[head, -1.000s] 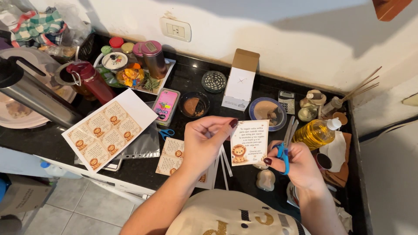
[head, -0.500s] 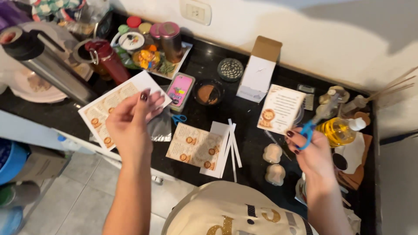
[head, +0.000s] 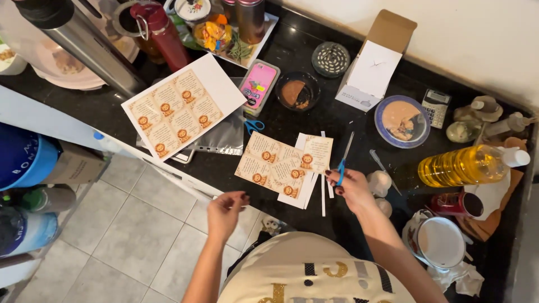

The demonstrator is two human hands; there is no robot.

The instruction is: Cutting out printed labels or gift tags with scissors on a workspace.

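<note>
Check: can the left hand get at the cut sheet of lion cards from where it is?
Probably yes. The left hand is free at the counter edge, and the cut sheet of lion cards lies just beyond it, uncovered, with nothing between them.

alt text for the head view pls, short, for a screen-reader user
Seen from above, a person at a cluttered black counter holds blue-handled scissors in the right hand, blades open over cut sheets of lion-print cards. The left hand hangs off the counter edge above the tiled floor, fingers pinched; whether it holds anything is unclear.
</note>
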